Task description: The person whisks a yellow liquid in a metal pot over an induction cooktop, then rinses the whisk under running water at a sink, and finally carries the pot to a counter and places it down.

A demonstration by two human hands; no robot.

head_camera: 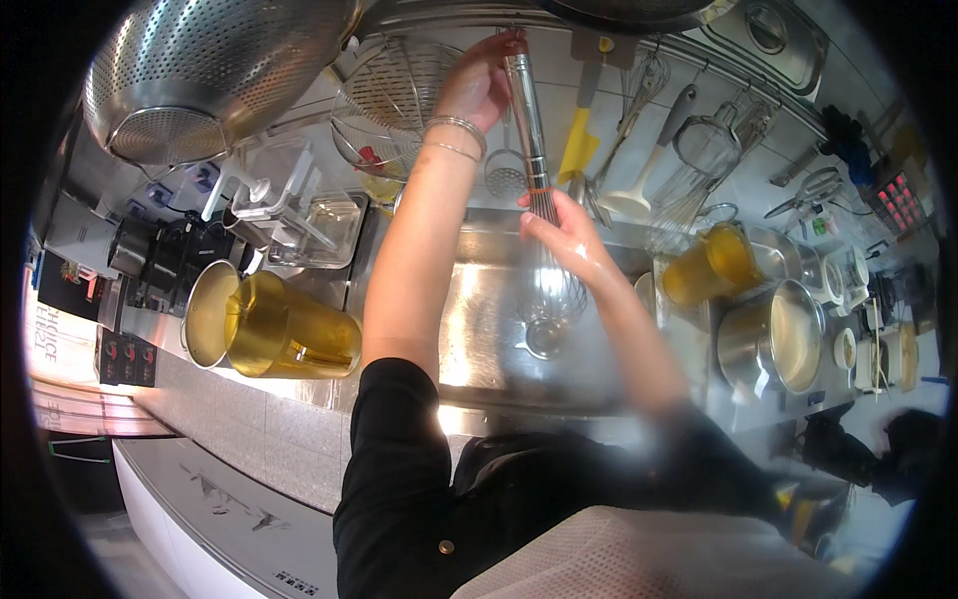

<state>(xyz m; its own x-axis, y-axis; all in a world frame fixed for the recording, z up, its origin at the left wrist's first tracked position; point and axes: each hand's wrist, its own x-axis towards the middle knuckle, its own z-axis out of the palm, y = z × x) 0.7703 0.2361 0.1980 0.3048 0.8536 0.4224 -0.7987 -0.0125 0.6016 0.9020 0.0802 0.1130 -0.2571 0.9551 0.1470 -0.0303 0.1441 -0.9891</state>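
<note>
A balloon whisk [533, 120] with a steel handle stands nearly upright over a stainless steel sink [479, 314]. My right hand [565, 232] is closed around the top of its wires, just below the handle. My left hand [483, 78], with bracelets at the wrist, reaches up to the handle's end by the hanging rail. Its fingertips touch that end, but whether they grip it or only steady it is unclear. Under the wire loops lies the round sink drain [545, 338]. A skimmer [507, 168] hangs behind the handle.
Along the rail hang a yellow spatula [580, 146], a pale ladle [629, 201] and other whisks [644, 82]. A large perforated colander [224, 67] looms upper left. Amber pitchers [299, 329] [707, 266] and steel pots [206, 314] [793, 337] flank the sink.
</note>
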